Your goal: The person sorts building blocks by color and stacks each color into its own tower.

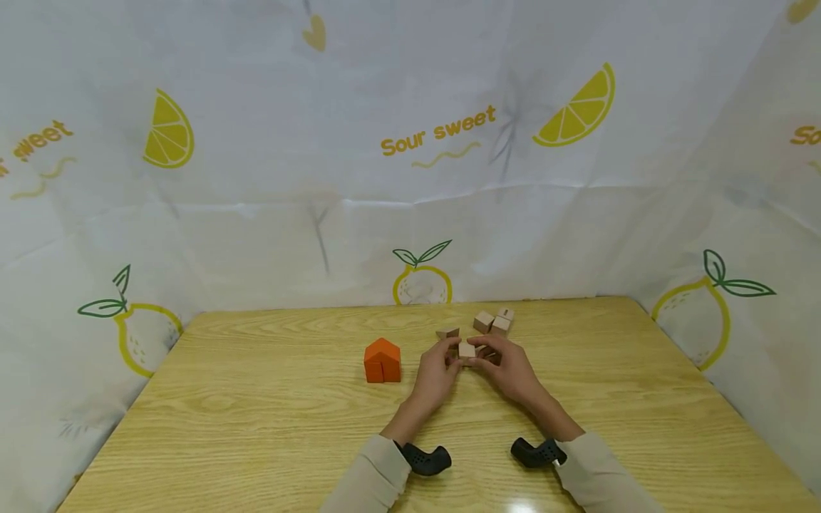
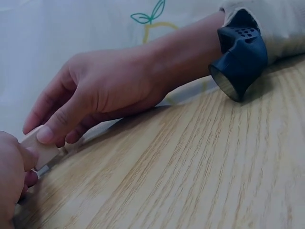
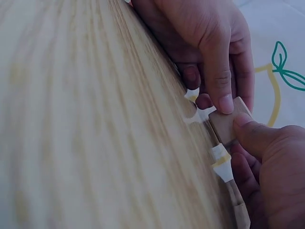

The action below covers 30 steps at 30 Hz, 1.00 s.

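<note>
Pinching a small, pale wooden block with squared faces [image 1: 467, 350] between your two hands, you work low over a yellow-brown, wood-grained table [image 1: 256, 399], just right of its middle. Your left hand [image 1: 437, 372] and right hand [image 1: 511, 367] meet at the block from opposite sides, fingers curled, both thumbs pressed to it in the right wrist view. Fingers hide most of what lies beneath, so it cannot be told whether another piece bears it or your hands alone do.

The shared grip looks the likeliest source of trouble: one thumb pushing harder than the other could twist the block, and an uneven release could tip it or drag it sideways. Anything under it might shift with the same tug. Behind your left fingers lies a light-brown, triangular wooden wedge [image 1: 447, 333], near enough for a stretched knuckle to nudge. Beyond your right hand, three loose, natural-wood cubes [image 1: 501, 326] cluster within reach of a stray fingertip, which could scatter them.

To the left, a bright orange, house-shaped block form [image 1: 382, 361] stands upright, apart from your left hand. Its seams suggest separate pieces, so a wide sweep of hand or beige sleeve [image 1: 372, 474] could break it up. Dipping your wrists might scrape the black, perforated wrist-worn devices [image 1: 428, 461] against the tabletop.
</note>
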{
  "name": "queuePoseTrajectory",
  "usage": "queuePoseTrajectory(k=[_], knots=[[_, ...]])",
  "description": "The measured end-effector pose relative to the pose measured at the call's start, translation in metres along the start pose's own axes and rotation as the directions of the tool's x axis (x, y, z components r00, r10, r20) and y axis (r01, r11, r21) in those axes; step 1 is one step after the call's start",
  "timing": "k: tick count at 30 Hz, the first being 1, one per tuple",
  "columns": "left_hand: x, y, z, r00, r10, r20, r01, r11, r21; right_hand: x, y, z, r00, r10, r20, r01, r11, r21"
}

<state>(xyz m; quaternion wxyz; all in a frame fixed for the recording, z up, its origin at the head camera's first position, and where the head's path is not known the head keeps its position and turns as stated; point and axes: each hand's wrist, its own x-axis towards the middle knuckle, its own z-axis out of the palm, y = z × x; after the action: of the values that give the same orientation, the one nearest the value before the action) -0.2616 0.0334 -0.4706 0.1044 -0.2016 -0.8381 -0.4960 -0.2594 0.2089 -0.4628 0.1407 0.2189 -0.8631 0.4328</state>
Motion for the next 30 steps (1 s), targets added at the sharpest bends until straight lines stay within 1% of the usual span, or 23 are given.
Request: queuePoseTrajectory(k=[4,10,19,22,25,26,28,30], knots=[[-0.002,0.002,0.0,0.999,0.015,-0.029,-0.015,1.0,-0.009,-0.001,-0.001,0.0,1.0,-0.029,-0.011,0.029,1.0,0.007],[-0.009,0.004,-0.003,0.998,0.043,-0.047,-0.044,0.999,-0.003,-0.005,-0.002,0.001,0.999,-0.052,-0.015,0.052,0.999,0.017],[-0.024,0.003,-0.016,0.998,0.052,-0.025,-0.052,0.999,0.001,-0.015,-0.016,0.005,0.996,-0.091,-0.004,0.091,0.995,0.048],[-0.03,0.003,-0.021,0.996,0.087,-0.029,-0.086,0.996,0.015,-0.019,-0.02,0.01,0.995,-0.1,-0.008,0.1,0.993,0.066],[-0.036,0.002,-0.026,0.995,0.101,-0.026,-0.101,0.995,0.014,-0.021,-0.025,0.013,0.994,-0.112,0.0,0.111,0.991,0.08],[-0.039,0.002,-0.027,0.994,0.102,-0.026,-0.101,0.995,0.013,-0.022,-0.026,0.014,0.994,-0.113,0.006,0.113,0.99,0.085],[-0.043,0.001,-0.029,0.997,0.079,-0.019,-0.079,0.997,-0.005,-0.024,-0.029,0.016,0.993,-0.119,0.021,0.116,0.989,0.096],[-0.046,0.001,-0.031,0.998,0.057,-0.015,-0.057,0.998,-0.024,-0.025,-0.031,0.016,0.993,-0.109,0.04,0.104,0.988,0.111]])
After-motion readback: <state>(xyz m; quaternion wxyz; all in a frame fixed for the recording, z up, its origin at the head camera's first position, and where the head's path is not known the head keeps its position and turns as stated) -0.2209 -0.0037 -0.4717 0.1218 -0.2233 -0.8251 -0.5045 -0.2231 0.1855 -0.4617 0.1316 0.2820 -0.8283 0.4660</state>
